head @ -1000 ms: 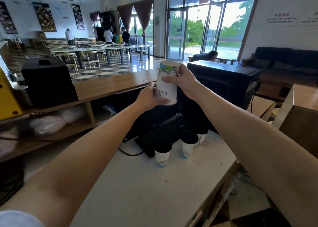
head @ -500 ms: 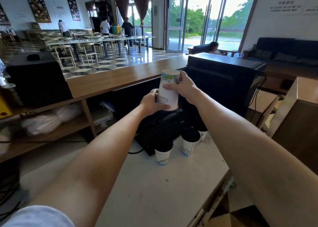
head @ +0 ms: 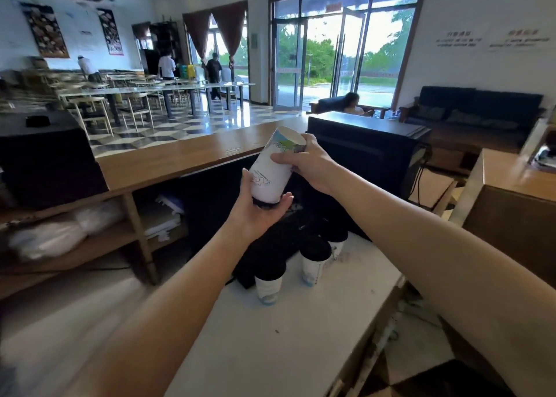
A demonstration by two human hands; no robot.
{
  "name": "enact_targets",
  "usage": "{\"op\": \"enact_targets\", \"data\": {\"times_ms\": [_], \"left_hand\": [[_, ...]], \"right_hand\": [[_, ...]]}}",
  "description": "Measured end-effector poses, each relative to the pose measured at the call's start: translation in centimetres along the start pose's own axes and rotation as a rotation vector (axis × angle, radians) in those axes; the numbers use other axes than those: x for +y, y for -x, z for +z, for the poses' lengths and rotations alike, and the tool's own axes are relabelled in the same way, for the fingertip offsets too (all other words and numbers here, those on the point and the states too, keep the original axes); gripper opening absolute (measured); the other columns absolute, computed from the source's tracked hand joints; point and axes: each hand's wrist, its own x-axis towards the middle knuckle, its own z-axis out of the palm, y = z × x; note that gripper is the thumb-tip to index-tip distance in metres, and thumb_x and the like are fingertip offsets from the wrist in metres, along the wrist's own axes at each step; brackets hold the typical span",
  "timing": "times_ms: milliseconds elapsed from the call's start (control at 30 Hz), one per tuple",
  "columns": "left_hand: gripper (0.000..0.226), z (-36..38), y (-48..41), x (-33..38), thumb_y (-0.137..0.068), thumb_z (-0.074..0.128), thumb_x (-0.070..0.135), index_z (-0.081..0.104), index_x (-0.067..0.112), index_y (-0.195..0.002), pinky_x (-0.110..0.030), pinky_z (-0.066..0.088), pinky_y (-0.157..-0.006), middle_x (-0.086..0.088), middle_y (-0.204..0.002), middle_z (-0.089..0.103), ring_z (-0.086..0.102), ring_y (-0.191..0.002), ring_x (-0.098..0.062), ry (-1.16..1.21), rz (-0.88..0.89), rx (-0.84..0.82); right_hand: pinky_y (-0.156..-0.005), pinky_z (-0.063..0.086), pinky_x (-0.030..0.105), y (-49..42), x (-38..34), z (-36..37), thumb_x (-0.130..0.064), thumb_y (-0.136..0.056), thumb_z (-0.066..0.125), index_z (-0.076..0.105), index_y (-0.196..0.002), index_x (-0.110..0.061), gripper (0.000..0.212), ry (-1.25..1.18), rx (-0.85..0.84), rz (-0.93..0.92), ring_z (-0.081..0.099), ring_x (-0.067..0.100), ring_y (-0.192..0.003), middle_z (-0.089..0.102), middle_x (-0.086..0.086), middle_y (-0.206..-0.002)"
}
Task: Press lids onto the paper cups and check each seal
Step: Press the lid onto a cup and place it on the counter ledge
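above the counter [head: 270,351], both hands' fingers [head: 281,158] closed around upturned, tilted paper cup [head: 270,173]

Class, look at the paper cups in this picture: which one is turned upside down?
The cup held in the air between both hands: its black lid faces down into the left hand. The three cups on the counter stand upright, lids on top.

Both my arms reach forward, raised. My left hand [head: 258,213] cups upward from below, palm up; my right hand [head: 310,163] grips from the side, fingers curled.
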Motion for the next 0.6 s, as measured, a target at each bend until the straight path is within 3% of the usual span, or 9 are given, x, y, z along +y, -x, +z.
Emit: {"op": "enact_targets", "data": {"times_ms": [100,167,267,333,400,500,600], "left_hand": [[0.041,1.7,0.6,1.6,-0.079,0.07,0.037,0.059,0.011,-0.109,-0.04,0.059,-0.075,-0.011,-0.121,0.057,0.057,-0.108,-0.025,-0.008,0.081,0.074],[0.031,2.6,1.3,2.6,-0.079,0.072,0.026,0.058,0.009,-0.1,-0.04,0.059,-0.069,-0.012,-0.112,0.058,0.059,-0.101,-0.026,-0.059,0.095,0.112],[0.027,3.3,2.3,3.8,-0.078,0.072,0.022,0.055,0.01,-0.094,-0.042,0.054,-0.076,-0.014,-0.108,0.054,0.057,-0.103,-0.029,-0.239,0.108,0.172],[0.024,3.4,2.5,4.4,-0.079,0.071,0.023,0.054,0.012,-0.092,-0.041,0.051,-0.084,-0.012,-0.109,0.056,0.056,-0.107,-0.028,-0.368,0.141,0.196],[0.032,3.4,2.6,4.6,-0.076,0.074,0.021,0.056,0.009,-0.1,-0.041,0.052,-0.086,-0.012,-0.116,0.057,0.058,-0.107,-0.027,-0.321,0.142,0.17],[0.072,3.4,2.9,4.1,-0.064,0.081,0.019,0.042,-0.001,-0.122,-0.048,0.057,-0.074,-0.021,-0.126,0.051,0.059,-0.105,-0.033,-0.052,0.07,0.131],[0.064,3.9,2.9,3.8,-0.077,0.074,0.025,0.043,0.0,-0.127,-0.05,0.052,-0.076,-0.017,-0.124,0.053,0.056,-0.108,-0.032,-0.069,0.1,0.122]], "right_hand": [[-0.095,0.052,0.036,1.7,-1.9,-2.0,-0.038,-0.082,0.067,0.05,-0.12,-0.011,0.049,0.076,-0.131,0.119,0.061,0.021,-0.107,0.061,0.009,-0.119],[-0.091,0.054,0.037,2.4,-2.6,-3.1,-0.047,-0.087,0.057,0.059,-0.115,-0.007,0.049,0.183,-0.173,0.174,0.065,0.024,-0.104,0.064,0.011,-0.117],[-0.083,0.058,0.036,3.1,-2.4,-3.8,-0.038,-0.088,0.059,0.056,-0.119,0.007,0.054,0.259,-0.228,0.199,0.065,0.026,-0.099,0.061,0.017,-0.121],[-0.076,0.06,0.031,3.8,-1.8,-3.9,-0.031,-0.088,0.062,0.048,-0.116,0.023,0.062,0.171,-0.251,0.192,0.064,0.024,-0.101,0.059,0.017,-0.124],[-0.074,0.06,0.03,4.3,-1.0,-3.6,-0.028,-0.087,0.064,0.041,-0.116,0.028,0.067,0.06,-0.227,0.152,0.064,0.022,-0.101,0.061,0.015,-0.122],[-0.079,0.059,0.033,5.0,0.2,-2.3,-0.025,-0.086,0.065,0.048,-0.116,0.022,0.058,-0.021,-0.15,0.1,0.064,0.025,-0.102,0.061,0.017,-0.12],[-0.085,0.057,0.034,5.7,2.1,-1.5,-0.023,-0.084,0.068,0.052,-0.11,-0.004,0.036,0.041,-0.111,0.043,0.064,0.02,-0.097,0.059,0.013,-0.115]]}}
